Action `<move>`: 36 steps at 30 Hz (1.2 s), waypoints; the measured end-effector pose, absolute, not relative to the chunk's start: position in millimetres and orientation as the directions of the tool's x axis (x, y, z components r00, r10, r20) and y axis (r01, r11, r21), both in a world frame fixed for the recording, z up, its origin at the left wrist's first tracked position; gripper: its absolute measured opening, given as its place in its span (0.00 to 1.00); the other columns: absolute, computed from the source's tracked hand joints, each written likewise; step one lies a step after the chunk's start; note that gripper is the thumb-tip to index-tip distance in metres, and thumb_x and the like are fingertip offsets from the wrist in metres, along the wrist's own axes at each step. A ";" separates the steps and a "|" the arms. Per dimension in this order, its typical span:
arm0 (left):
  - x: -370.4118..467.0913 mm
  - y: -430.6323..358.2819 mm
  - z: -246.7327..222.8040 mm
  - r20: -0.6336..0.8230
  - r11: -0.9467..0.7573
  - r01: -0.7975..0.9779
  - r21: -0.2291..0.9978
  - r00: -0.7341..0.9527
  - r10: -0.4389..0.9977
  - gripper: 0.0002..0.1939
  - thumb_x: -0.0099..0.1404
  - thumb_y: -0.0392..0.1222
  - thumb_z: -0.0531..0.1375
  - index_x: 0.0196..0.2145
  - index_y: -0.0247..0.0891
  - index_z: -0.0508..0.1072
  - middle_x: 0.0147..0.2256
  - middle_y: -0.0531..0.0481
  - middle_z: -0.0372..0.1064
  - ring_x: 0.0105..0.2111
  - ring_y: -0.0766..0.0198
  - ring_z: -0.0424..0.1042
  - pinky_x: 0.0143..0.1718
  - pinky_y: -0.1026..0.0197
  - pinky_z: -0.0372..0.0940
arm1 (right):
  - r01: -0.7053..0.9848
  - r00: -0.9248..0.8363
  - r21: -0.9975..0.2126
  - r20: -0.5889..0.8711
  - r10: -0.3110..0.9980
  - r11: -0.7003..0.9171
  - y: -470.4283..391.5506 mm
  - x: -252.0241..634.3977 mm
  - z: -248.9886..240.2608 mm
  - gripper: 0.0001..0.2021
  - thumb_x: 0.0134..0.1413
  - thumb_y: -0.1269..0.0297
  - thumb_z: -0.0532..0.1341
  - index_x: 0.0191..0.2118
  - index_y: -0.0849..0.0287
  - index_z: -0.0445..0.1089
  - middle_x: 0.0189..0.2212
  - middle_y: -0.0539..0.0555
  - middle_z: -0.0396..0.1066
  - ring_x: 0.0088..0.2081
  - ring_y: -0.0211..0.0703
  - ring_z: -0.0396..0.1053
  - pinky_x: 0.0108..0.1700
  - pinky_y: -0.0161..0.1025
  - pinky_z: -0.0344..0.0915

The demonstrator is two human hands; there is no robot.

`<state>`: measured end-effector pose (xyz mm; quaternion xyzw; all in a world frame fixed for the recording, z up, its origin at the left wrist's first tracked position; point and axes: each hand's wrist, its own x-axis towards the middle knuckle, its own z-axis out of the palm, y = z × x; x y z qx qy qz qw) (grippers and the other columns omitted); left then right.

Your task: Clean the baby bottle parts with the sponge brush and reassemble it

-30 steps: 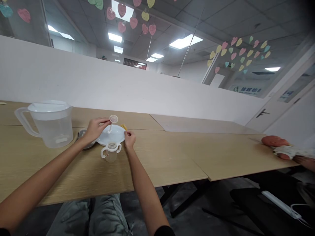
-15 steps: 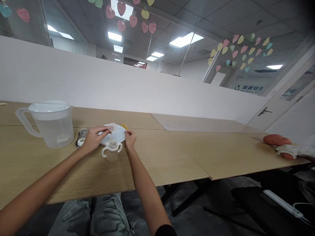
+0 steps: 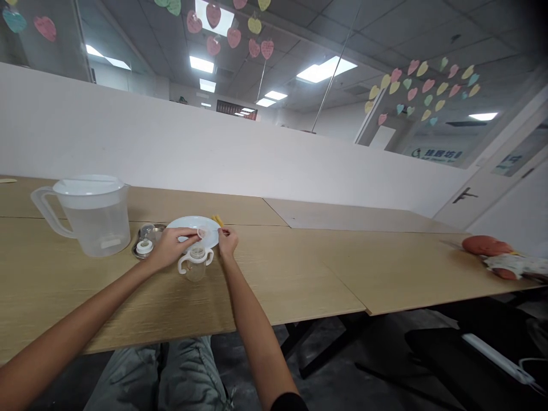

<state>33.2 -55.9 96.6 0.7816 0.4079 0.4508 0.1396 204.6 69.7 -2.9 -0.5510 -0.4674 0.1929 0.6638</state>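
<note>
Bottle (image 3: 196, 272) stands upright (axis seemingly vertical), mouth upward

A black sleeve (image 3: 290, 401) is worn on the right arm; only its lower end is seen, finished in a plain, slightly curved edge. Below it the right forearm (image 3: 252, 319) is left bare down to the right hand (image 3: 228, 242). The left forearm (image 3: 98, 314) is likewise bared as far as the left hand (image 3: 169, 250). The legs are clothed in loose grey-green trousers (image 3: 186, 371), whose soft, matt cloth is gathered into many creases. A long seam is shown along the right leg, and the two legs are parted by a dark gap.
</note>
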 end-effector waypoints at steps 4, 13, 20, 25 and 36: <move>34.1 -56.9 93.2 0.514 -0.625 0.557 0.547 0.367 0.776 0.18 0.61 0.55 0.57 0.37 0.42 0.80 0.41 0.48 0.77 0.41 0.54 0.75 0.46 0.56 0.67 | 0.261 0.490 -0.911 0.411 0.769 0.321 68.4 204.5 -2.2 0.06 0.46 0.66 0.61 0.28 0.62 0.74 0.27 0.52 0.75 0.27 0.37 0.68 0.35 0.32 0.62; 33.3 -52.8 80.0 0.470 -0.589 0.565 0.578 0.359 0.806 0.18 0.59 0.55 0.55 0.35 0.43 0.81 0.46 0.47 0.75 0.46 0.53 0.72 0.52 0.52 0.64 | 0.247 0.487 -0.910 0.413 0.769 0.332 67.0 204.2 -2.1 0.07 0.47 0.66 0.59 0.29 0.62 0.74 0.27 0.53 0.75 0.28 0.38 0.68 0.34 0.32 0.62; 17.9 -44.4 81.3 0.634 -0.605 0.675 0.421 0.258 0.729 0.16 0.58 0.43 0.51 0.32 0.41 0.79 0.41 0.49 0.76 0.44 0.56 0.72 0.52 0.53 0.63 | 0.243 0.484 -0.910 0.414 0.771 0.336 69.7 205.5 -5.3 0.08 0.46 0.64 0.60 0.29 0.63 0.74 0.28 0.54 0.75 0.29 0.39 0.68 0.36 0.33 0.62; -25.5 -28.6 68.7 0.686 -0.401 0.845 0.355 0.056 0.726 0.20 0.62 0.43 0.48 0.40 0.39 0.78 0.43 0.46 0.75 0.45 0.54 0.71 0.50 0.55 0.62 | 0.218 0.485 -0.915 0.403 0.776 0.339 71.0 206.2 -8.2 0.11 0.47 0.63 0.59 0.31 0.64 0.75 0.30 0.56 0.76 0.30 0.40 0.69 0.37 0.34 0.63; -68.1 -12.1 21.9 0.496 0.041 0.997 0.061 -0.066 0.866 0.22 0.64 0.46 0.48 0.40 0.29 0.76 0.40 0.32 0.73 0.45 0.44 0.68 0.44 0.48 0.59 | 0.202 0.499 -0.905 0.424 0.756 0.374 64.0 206.5 -5.9 0.14 0.51 0.60 0.55 0.33 0.64 0.73 0.32 0.56 0.75 0.33 0.41 0.68 0.40 0.36 0.63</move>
